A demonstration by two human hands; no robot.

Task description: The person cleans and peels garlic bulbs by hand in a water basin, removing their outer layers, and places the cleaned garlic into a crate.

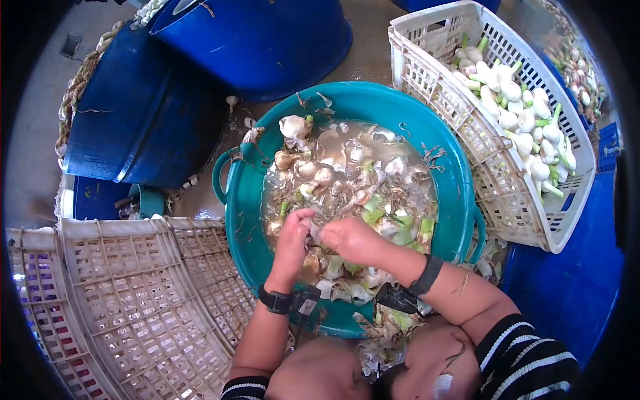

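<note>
Both of my hands are close together over a teal tub [459, 190] of murky water. My left hand [291, 241] has its fingers bent inward, closed around something pale and small that I cannot make out. Facing it, my right hand [350, 240] is curled in a pinch, its fingertips hiding whatever is between them. Around them float loose garlic skins [383, 193] and green leaf bits [400, 230]. Several unpeeled garlic bulbs [295, 127] lie at the tub's far left side, with more brownish ones [307, 170] just beyond my hands.
At the right, a white plastic crate [467, 140] holds many peeled garlic bulbs [527, 120] with green stems. Another pale crate [127, 280] stands at the left. Blue barrels [267, 47] are behind the tub. Garlic scraps [393, 340] cling near my knees.
</note>
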